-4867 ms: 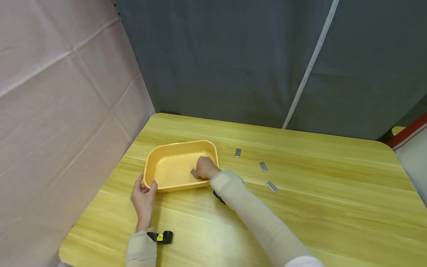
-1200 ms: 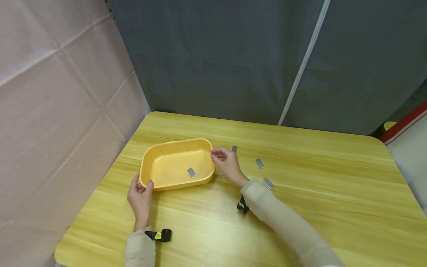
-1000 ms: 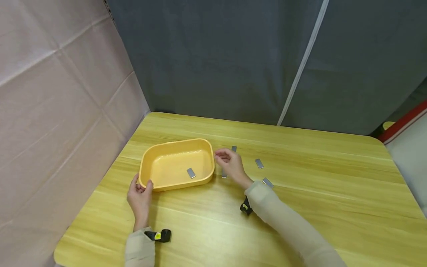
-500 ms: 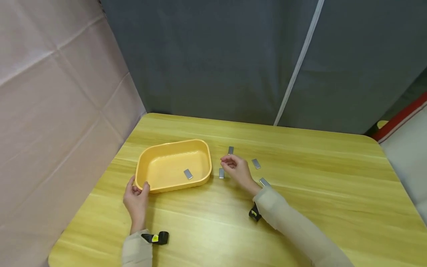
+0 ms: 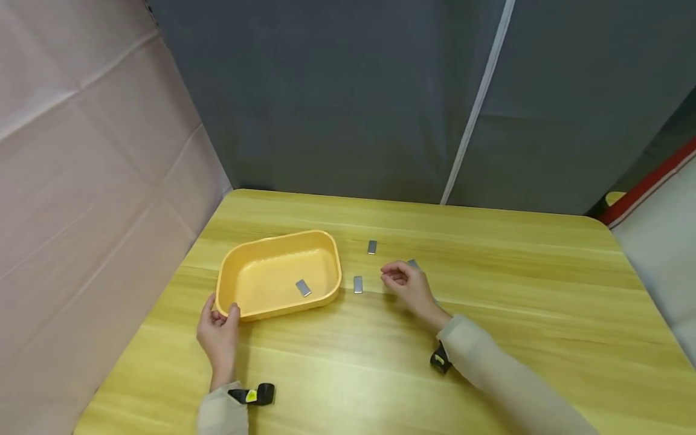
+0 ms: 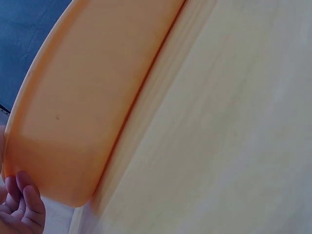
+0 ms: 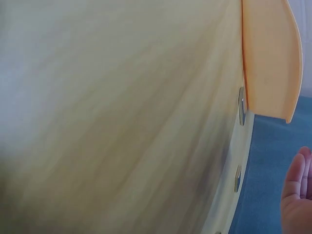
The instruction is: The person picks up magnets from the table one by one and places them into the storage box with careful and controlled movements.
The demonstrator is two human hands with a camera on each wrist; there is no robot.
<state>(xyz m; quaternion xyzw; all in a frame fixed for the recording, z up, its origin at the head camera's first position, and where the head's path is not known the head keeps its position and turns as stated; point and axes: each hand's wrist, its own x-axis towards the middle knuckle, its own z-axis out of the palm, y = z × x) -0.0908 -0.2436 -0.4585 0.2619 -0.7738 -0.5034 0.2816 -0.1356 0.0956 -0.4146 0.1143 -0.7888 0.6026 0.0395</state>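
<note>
A yellow plastic basin [image 5: 283, 311] sits on the table's left half. At its near-left corner my left hand [image 5: 219, 338] pinches the rim between thumb and fingers; in the left wrist view those fingers [image 6: 30, 200] lie against the basin's outer wall. One small flat grey metal piece [image 5: 303, 288] lies inside the basin. Two similar pieces, the near one [image 5: 357, 284] and the far one [image 5: 372, 247], lie to the right of the basin. My right hand [image 5: 411, 290] hovers farther right, fingers loosely bent, nothing seen in them. It partly covers another grey piece [image 5: 413, 264].
The wood-grain table [image 5: 337, 374] runs back to a dark grey curtain [image 5: 326, 109]. A pale cloth wall [image 5: 103, 199] borders the left side. Wrist cameras sit on both sleeves, the left one [image 5: 264, 394] close over the tabletop.
My right hand has left a grey piece in the basin, come out over the rim and moved right across the table. My left hand keeps its hold on the basin's corner.
</note>
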